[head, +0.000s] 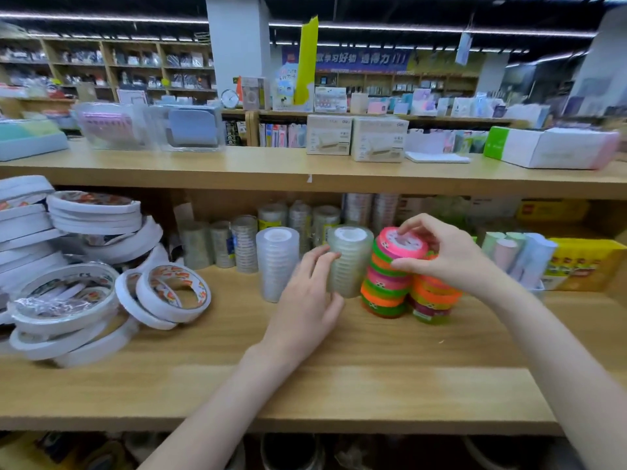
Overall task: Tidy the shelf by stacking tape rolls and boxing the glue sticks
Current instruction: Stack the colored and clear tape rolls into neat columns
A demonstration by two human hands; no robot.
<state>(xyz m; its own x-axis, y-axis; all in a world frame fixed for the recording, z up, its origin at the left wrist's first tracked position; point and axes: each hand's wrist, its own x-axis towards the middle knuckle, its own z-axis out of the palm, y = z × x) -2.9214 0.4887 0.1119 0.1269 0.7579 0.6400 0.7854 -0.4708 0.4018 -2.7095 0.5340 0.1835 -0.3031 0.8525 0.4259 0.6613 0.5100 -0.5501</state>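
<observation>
Stationery aisles are stretching away in the background, with stocked wooden shelving and a blue banner hanging under strip lights. Nearer, a wooden shelf [237, 351] is running across the head view, and an upper board above it is carrying two beige boxes [356, 139] and clear plastic cases.

On the shelf, the left hand [305, 300] is resting against a stack of clear tape rolls [351, 259], its fingers lying loosely spread along the stack's left side with the fingertips touching it. Just to the left, a second clear stack [276, 262] is standing upright, apart from the hand.

The right hand [441, 252] is reaching over a stack of neon tape rolls [390, 276], pink, orange and green, which is leaning slightly and touching the clear stack beside it. Its fingers are curling over the top pink roll while the thumb is pressing the stack's side, so the hand is gripping the upper rolls. A shorter neon stack [432, 300] is sitting just right of it, partly under the wrist.

At the far left, white double-sided tape rolls [68, 266] are lying in loose, tumbled piles. At the far right, a yellow glue stick box [583, 262] is sitting near pastel tubes [519, 256].
</observation>
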